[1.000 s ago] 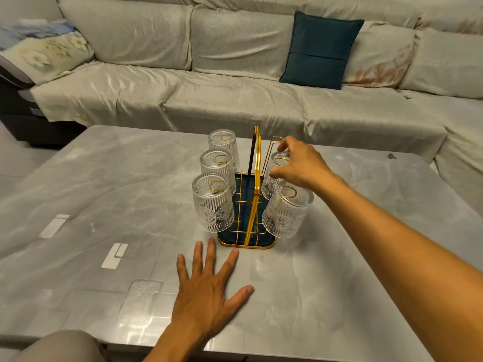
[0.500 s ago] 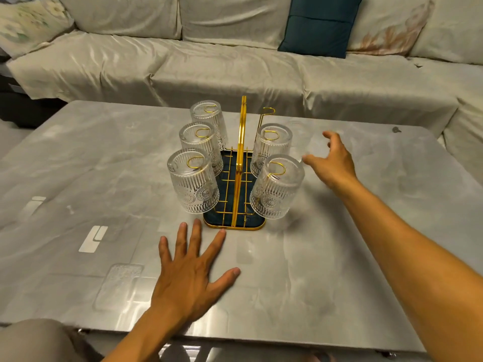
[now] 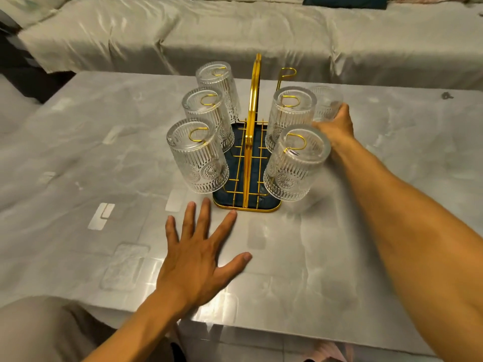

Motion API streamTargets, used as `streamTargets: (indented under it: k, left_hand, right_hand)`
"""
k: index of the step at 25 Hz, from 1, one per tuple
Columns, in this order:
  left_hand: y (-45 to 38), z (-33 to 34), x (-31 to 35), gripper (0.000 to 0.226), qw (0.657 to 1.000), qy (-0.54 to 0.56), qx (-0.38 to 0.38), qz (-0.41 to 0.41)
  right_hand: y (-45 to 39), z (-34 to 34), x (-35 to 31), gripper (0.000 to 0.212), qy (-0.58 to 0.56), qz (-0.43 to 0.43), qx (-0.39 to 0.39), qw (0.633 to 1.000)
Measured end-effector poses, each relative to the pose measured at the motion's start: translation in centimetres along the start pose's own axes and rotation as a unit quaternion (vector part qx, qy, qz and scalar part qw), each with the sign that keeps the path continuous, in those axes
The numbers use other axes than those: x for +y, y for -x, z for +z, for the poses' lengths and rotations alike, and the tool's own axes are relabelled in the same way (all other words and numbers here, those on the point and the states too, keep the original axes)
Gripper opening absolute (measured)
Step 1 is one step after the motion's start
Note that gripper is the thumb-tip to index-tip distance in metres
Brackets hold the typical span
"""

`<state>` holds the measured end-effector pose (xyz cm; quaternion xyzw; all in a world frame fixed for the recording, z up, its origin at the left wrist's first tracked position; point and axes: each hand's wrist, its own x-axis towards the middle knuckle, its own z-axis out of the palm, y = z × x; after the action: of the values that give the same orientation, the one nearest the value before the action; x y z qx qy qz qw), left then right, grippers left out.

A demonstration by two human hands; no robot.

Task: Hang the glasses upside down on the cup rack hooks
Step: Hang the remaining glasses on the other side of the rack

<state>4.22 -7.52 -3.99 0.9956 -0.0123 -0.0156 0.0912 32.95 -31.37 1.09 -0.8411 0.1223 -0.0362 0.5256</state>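
Observation:
A gold wire cup rack [image 3: 251, 105] with a dark blue base tray stands mid-table. Three ribbed clear glasses hang upside down on its left hooks, the nearest one [image 3: 196, 155] in front. Two more hang on the right: a near glass [image 3: 295, 163] and a middle glass [image 3: 289, 113]. The far right hook [image 3: 287, 73] is bare. Just right of the rack, my right hand [image 3: 335, 129] grips a sixth glass [image 3: 326, 103], which looks blurred. My left hand [image 3: 201, 254] lies flat on the table in front of the rack, fingers spread.
The grey marble-look table [image 3: 78, 158] has pale reflections on its surface and a near edge just below my left wrist. A beige covered sofa [image 3: 209, 30] runs along the far side. A small dark speck [image 3: 446, 95] lies at the table's far right.
My right hand let go of the middle right glass, swung out to the right and has closed on a sixth glass beside the rack. The camera has tilted down and closer. My left hand stays flat.

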Motion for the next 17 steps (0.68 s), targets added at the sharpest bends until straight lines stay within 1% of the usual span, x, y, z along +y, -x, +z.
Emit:
streamTargets:
  k: [4, 6, 8, 12, 14, 17]
  left_hand:
    - [0.1, 0.1, -0.1, 0.074, 1.0, -0.004, -0.002, -0.004]
    - [0.0, 0.2, -0.1, 0.074, 1.0, 0.0, -0.001, -0.003]
    - [0.0, 0.2, 0.1, 0.075, 1.0, 0.0, 0.001, -0.003]
    - [0.1, -0.1, 0.1, 0.077, 1.0, -0.003, 0.003, -0.001]
    - [0.1, 0.0, 0.2, 0.077, 1.0, 0.003, 0.004, 0.0]
    - [-0.1, 0.2, 0.0, 0.078, 1.0, 0.009, 0.007, 0.0]
  right_hand:
    - [1.3, -1.7, -0.3, 0.081, 0.004, -0.031, 0.06, 0.998]
    - [2.0, -3.7, -1.3, 0.077, 0.004, -0.061, 0.067, 0.996]
    - [2.8, -6.2, -2.9, 0.075, 0.022, -0.089, 0.068, 0.993]
    - [4.4, -9.9, -7.9, 0.08, 0.035, -0.141, 0.093, 0.985]
    - [5.1, -10.1, -10.4, 0.079, 0.05, -0.163, 0.099, 0.98]
    - [5.7, -8.8, -13.3, 0.079, 0.067, -0.19, 0.122, 0.972]
